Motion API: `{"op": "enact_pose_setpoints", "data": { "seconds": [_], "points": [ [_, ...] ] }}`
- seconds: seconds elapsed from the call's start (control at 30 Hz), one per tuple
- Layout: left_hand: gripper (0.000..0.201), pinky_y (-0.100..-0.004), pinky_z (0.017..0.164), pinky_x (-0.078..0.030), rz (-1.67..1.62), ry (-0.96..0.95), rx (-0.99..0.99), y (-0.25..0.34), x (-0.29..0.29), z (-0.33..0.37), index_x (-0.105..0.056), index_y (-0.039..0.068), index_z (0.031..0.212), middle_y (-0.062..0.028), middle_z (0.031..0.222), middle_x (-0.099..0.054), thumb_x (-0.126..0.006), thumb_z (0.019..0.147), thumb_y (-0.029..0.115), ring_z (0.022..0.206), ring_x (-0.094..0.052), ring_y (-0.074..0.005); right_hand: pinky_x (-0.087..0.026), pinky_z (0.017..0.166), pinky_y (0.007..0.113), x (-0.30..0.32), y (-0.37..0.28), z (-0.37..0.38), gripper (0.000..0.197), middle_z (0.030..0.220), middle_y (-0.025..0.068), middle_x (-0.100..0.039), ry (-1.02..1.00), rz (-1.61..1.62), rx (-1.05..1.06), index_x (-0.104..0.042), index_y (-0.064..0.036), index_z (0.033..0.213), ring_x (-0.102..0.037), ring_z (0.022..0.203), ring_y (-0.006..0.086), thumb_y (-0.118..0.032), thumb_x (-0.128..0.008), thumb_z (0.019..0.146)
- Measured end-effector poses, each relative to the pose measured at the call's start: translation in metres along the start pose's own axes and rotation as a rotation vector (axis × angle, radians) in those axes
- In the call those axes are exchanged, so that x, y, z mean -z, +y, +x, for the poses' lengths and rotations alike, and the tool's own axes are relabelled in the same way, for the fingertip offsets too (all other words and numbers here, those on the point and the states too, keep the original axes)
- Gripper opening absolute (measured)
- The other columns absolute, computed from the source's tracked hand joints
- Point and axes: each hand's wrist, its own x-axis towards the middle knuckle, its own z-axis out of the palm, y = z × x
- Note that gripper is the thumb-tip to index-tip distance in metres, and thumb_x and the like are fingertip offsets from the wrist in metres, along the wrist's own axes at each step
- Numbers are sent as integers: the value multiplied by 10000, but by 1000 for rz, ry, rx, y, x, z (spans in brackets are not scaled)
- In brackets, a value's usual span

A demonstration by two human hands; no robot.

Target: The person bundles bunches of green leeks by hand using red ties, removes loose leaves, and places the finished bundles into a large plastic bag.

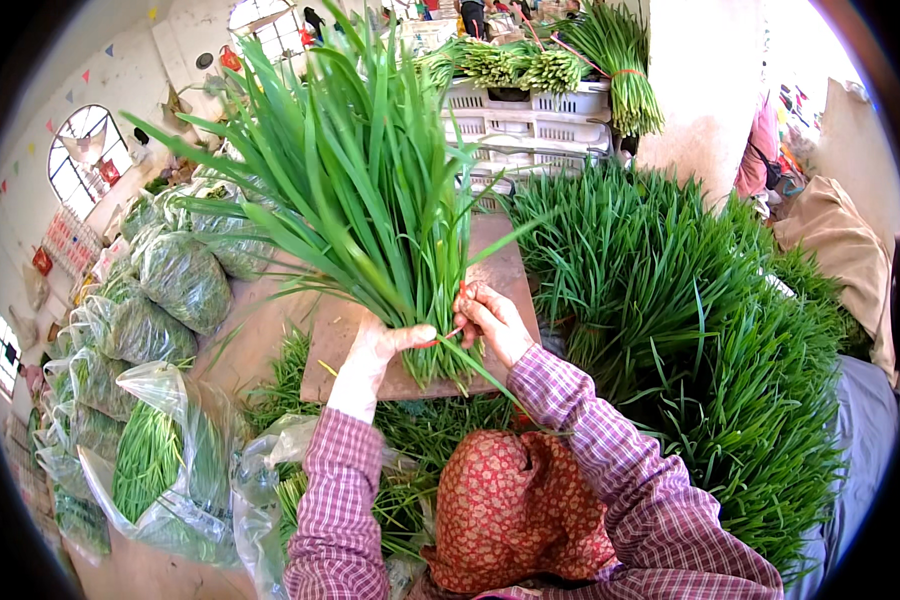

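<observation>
To the right of the brown tabletop (515, 275), a dense mass of long green leafy stalks (750, 400) stands packed, reaching past its near edge. To the left of the tabletop, clear plastic bags (180, 280) filled with greens are heaped in a long row. Beyond the tabletop's far edge, white slatted crates (535, 130) are stacked, with tied bundles (500, 65) of green stalks laid on top. The large green bunch (370, 190) is held upright over the tabletop, its leaves fanning out up and to the left, its lower ends at the tabletop's near edge. An open plastic bag (210, 430) with green stalks inside sits to the left of the tabletop, nearer the person. A red floral cloth (520, 510) shows on the near side of the tabletop, between two purple checked sleeves (620, 450). Over the tabletop, the left hand (370, 350) stretches its thumb across the lower part of the bunch; its fingers are hidden, so how far they close cannot be told. Opposite, the right hand (498, 322) pinches a thin red tie (445, 338) between thumb and fingertips; the tie crosses the bunch's stems above the tabletop's near edge.
</observation>
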Motion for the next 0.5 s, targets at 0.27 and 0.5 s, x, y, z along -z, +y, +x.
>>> {"op": "enact_pose_setpoints", "data": {
  "seconds": [0.27,0.5],
  "points": [
    [572,-324,774,-561,-13,-17,-119,53,-9,24,-601,14,1138,-87,972,-683,-833,617,50,832,-672,-181,-506,577,218,-2,-51,13,181,829,28,-584,-38,23,148,-525,-20,1035,-564,608,82,-186,-488,974],
    [632,-350,833,-552,-81,43,-29,-12,-2,42,-566,-32,1184,-114,1039,-664,-844,621,42,900,-657,-188,-528,595,241,17,9,8,152,828,39,-592,99,18,33,-528,-22,1014,-565,624,88,-154,-473,963]
  ]
}}
